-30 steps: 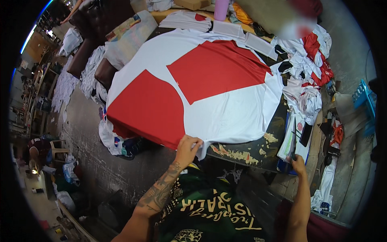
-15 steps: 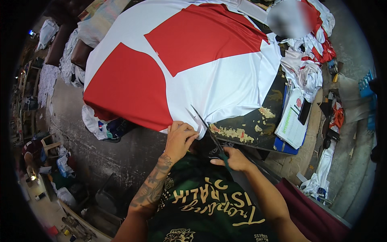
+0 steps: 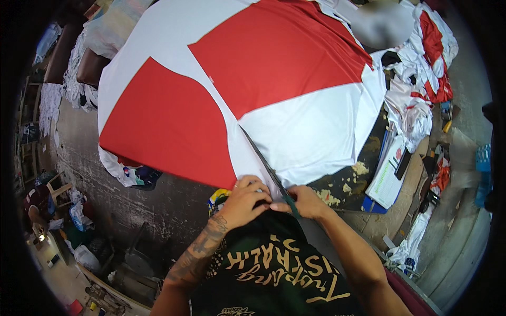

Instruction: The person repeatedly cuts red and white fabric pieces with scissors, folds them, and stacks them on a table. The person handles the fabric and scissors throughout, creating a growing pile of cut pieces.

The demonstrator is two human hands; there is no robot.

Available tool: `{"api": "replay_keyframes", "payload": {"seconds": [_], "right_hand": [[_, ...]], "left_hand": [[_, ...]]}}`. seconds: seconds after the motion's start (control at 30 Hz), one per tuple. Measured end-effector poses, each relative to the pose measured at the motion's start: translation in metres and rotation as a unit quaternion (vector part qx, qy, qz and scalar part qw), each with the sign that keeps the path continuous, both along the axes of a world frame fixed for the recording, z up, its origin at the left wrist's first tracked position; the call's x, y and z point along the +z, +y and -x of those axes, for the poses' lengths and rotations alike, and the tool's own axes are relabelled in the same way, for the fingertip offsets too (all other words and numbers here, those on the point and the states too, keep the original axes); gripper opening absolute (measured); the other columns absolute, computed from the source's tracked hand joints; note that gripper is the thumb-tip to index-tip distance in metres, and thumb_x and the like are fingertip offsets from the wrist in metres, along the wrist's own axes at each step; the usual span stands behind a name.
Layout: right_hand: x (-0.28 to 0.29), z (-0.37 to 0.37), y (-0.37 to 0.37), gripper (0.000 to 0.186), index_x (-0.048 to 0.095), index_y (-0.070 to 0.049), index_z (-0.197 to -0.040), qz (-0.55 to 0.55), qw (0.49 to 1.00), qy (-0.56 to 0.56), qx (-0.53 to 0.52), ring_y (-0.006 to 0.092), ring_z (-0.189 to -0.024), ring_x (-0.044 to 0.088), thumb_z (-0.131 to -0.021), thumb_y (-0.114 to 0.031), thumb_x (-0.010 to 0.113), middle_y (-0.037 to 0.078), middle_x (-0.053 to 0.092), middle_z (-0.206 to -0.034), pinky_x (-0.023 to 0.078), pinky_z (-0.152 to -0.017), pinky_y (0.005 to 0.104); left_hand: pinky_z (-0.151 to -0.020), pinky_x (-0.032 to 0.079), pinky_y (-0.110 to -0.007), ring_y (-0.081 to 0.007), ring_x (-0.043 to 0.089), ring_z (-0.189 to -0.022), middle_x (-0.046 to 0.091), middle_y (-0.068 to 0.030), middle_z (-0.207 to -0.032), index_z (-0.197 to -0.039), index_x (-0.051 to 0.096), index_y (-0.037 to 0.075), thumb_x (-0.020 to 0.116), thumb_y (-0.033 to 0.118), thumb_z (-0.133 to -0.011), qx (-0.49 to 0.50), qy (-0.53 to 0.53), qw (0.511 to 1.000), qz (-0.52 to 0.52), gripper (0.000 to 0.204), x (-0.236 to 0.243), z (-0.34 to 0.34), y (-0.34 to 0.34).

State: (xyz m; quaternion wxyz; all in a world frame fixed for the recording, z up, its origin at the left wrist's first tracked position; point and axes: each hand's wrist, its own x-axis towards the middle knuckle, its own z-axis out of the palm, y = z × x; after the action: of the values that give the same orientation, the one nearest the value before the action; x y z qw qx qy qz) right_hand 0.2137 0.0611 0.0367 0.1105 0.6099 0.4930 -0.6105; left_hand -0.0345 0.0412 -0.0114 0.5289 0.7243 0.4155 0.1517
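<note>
Left hand point(image 3: 250, 196): closed on the near edge of the white-and-red cloth point(image 3: 311, 129), fingers bent over the fabric, thumb pointing toward the right hand point(image 3: 307, 201); just beside the lower corner of the left red panel point(image 3: 171, 124).
Right hand: wrapped around the handle of the scissors point(image 3: 265, 165), thumb stretched toward the left hand; very close to it (touching or apart, hard to tell).
Scissors: slanting away from the body and up to the left, with one long dark blade in sight across the white fabric (second blade hard to make out, spread of the blades impossible to tell); tip just below the lower corner of the right red panel point(image 3: 279, 58).
Cloth: spread wide over the dark surface point(image 3: 337, 181), directly in front of the body, with a white strip between the two red panels and the near edge gathered at the hands.
Surface: pale and worn in patches, showing at the right of the cloth.
Farther right: white papers point(image 3: 387, 176) over a blue folder point(image 3: 373, 205), a flat black thing point(image 3: 403, 164) on top, a crumpled white-and-red heap of fabric point(image 3: 411, 108) beyond.
</note>
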Motion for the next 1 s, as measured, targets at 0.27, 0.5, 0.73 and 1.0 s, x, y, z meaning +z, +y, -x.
{"api": "replay_keyframes", "payload": {"seconds": [0.27, 0.5, 0.73, 1.0], "right_hand": [[-0.004, 0.038, 0.057, 0.067, 0.074, 0.002, -0.089, 0.023, 0.999, 0.033, -0.021, 0.0156, -0.069, 0.063, -0.083, -0.063, 0.087, 0.005, 0.067, -0.073, 0.051, -0.065, 0.0323], [-0.002, 0.077, 0.118, 0.07, 0.069, 0.004, -0.087, -0.033, 0.999, 0.027, 0.01, 0.0178, -0.07, 0.059, -0.083, -0.065, 0.086, 0.008, 0.065, -0.073, 0.049, -0.065, 0.0366], [0.002, 0.113, 0.168, 0.075, 0.07, 0.002, -0.087, -0.027, 1.0, -0.01, 0.007, 0.0244, -0.074, 0.067, -0.078, -0.071, 0.085, 0.014, 0.068, -0.075, 0.053, -0.071, 0.0394], [-0.004, 0.152, 0.224, 0.072, 0.065, -0.004, -0.07, -0.001, 1.0, -0.019, 0.012, 0.0203, -0.063, 0.059, -0.077, -0.073, 0.085, 0.007, 0.059, -0.064, 0.049, -0.064, 0.0376]], "left_hand": [[-0.116, 0.04, -0.047, -0.0322, 0.05, -0.134, 0.066, -0.0095, -0.129, -0.117, 0.075, 0.008, 0.08, 0.021, -0.094, -0.041, -0.055, 0.997, 0.023, 0.027, -0.01, 0.014, 0.017], [-0.116, 0.041, -0.048, -0.034, 0.054, -0.133, 0.07, -0.0137, -0.12, -0.116, 0.068, 0.006, 0.074, 0.03, -0.098, -0.104, -0.124, 0.984, 0.079, 0.031, -0.021, 0.026, 0.038], [-0.106, 0.051, -0.045, -0.0341, 0.064, -0.124, 0.07, -0.0174, -0.122, -0.123, 0.065, 0.0, 0.069, 0.03, -0.102, -0.141, -0.176, 0.938, 0.262, 0.038, -0.025, 0.039, 0.079], [-0.099, 0.054, -0.04, -0.025, 0.071, -0.116, 0.075, -0.0147, -0.116, -0.122, 0.066, 0.001, 0.065, 0.037, -0.107, -0.194, -0.223, 0.871, 0.391, 0.039, -0.046, 0.041, 0.117]]}}
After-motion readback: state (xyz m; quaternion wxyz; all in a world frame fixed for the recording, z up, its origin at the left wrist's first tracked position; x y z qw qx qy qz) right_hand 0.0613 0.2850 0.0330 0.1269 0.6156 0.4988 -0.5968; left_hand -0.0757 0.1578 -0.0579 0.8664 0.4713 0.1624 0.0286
